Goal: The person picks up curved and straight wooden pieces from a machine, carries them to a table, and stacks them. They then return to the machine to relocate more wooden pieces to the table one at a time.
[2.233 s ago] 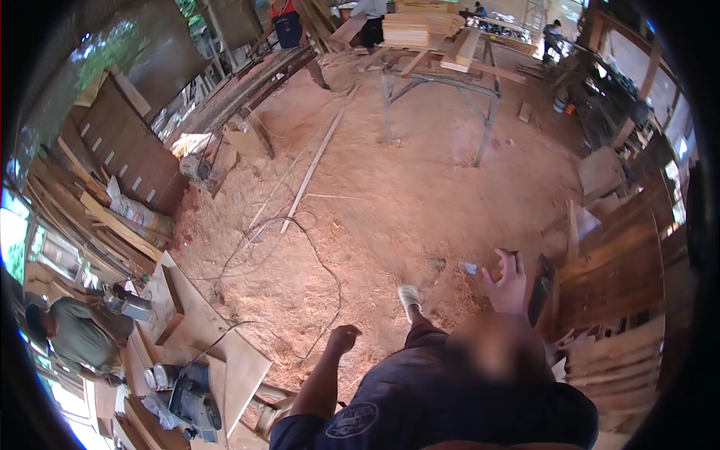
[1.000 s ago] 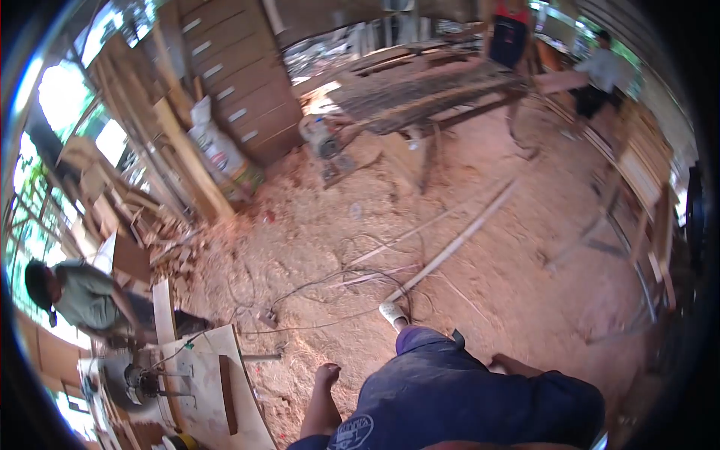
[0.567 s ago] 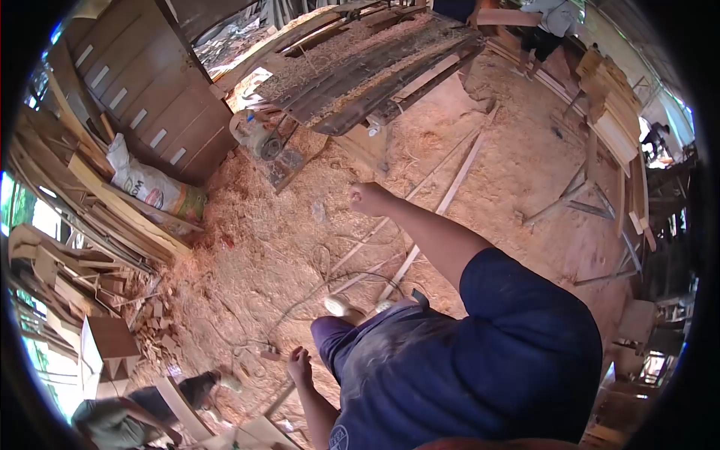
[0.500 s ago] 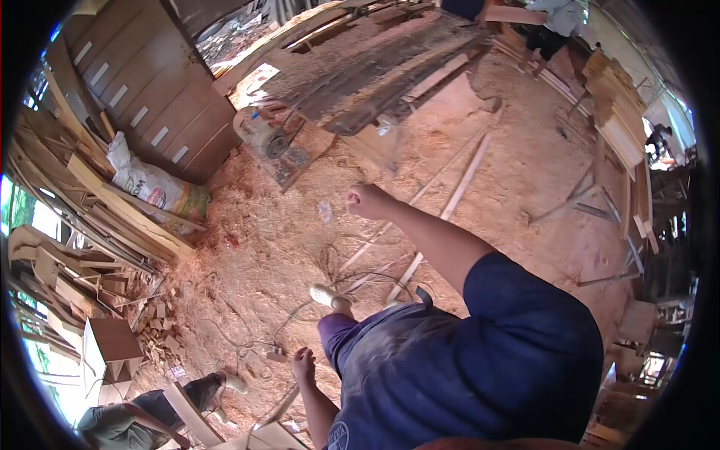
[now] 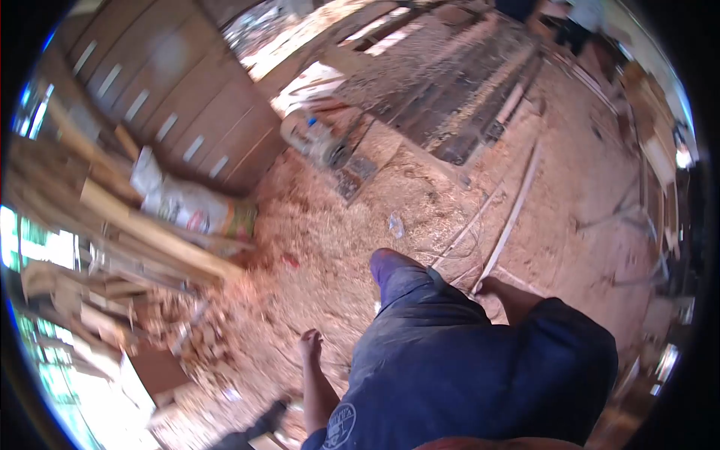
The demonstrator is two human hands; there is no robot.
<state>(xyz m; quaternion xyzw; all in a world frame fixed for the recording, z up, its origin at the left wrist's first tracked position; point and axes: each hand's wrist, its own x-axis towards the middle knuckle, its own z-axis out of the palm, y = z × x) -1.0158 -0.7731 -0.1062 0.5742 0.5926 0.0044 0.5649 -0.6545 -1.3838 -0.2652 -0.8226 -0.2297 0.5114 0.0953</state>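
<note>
My left hand hangs low at my left side above the sawdust floor. Its fingers look curled, but blur hides whether anything is in them. On the other side, my right hand is low beside my shirt, near the end of a long thin wood strip on the floor. Its fingers are too unclear to tell their shape. My raised knee shows between the two hands.
A motor-like machine stands ahead near a dark plank platform. A printed sack and long boards lie at left. Wood offcuts are at lower left. Part of another person shows at the bottom.
My right arm has dropped from in front of me to my side. My knee has come up, and the surroundings have shifted right in view. The person at lower left is less visible.
</note>
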